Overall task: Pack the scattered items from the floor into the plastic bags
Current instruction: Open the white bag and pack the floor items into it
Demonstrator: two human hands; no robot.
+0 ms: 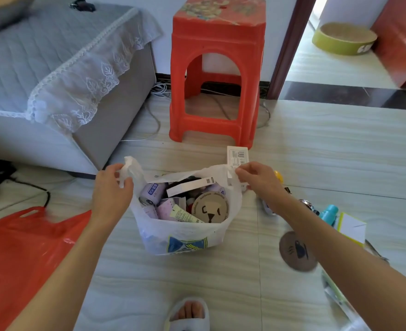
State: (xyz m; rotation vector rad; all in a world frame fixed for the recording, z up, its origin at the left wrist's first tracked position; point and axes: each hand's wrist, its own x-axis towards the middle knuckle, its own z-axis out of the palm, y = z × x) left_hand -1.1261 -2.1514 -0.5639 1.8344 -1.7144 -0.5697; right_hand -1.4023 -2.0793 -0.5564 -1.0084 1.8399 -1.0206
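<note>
white plastic bag (182, 237) at floor centre, brimful | left hand (112, 187) pinches the 10 o'clock handle, right hand (257, 177) the 2 o'clock one | risk: lifting may tip the white box (190, 186) out or tear the film | coaster (297, 251) unpacked at 4 o'clock

The crumpled red plastic bag (27, 254) runs off the lower left edge. At right, the forearm covers part of a round brown coaster (295, 250) and a small silvery object (306, 204), too small to identify. The white slipper (188, 316) is cut by the bottom edge.
</note>
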